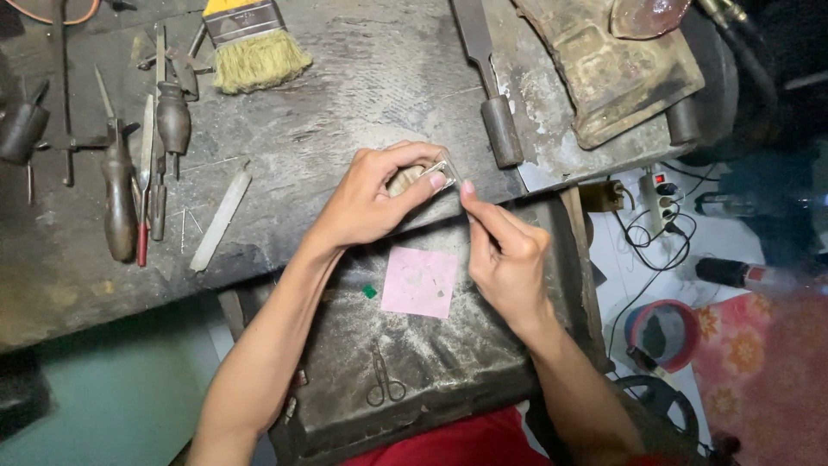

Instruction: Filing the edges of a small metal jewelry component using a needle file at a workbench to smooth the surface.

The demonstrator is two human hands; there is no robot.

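Metal glints between the fingers of the left hand [371, 198], which are closed around a small silvery piece [442, 166], thumb pressing it against a rounded wooden peg [404, 179] at the edge of the dark, scratched surface [345, 95]. Just right of that thumb, the right hand [509, 259] has its fingers pinched shut on a thin tool, too slender to identify, whose tip meets the silvery piece. Below both sets of fingers, in a dusty tray [483, 362], lie a pink square of paper [420, 282], a tiny green piece [369, 292] just left of it, and small scissors [382, 380] nearer the person. Well left of the fingers rest wooden-handled tools [121, 194], a red-handled tool [143, 226] and a pale flat stick [221, 219]. Above them lies a paintbrush [254, 43]; to the upper right, a file with a dark handle [492, 95].
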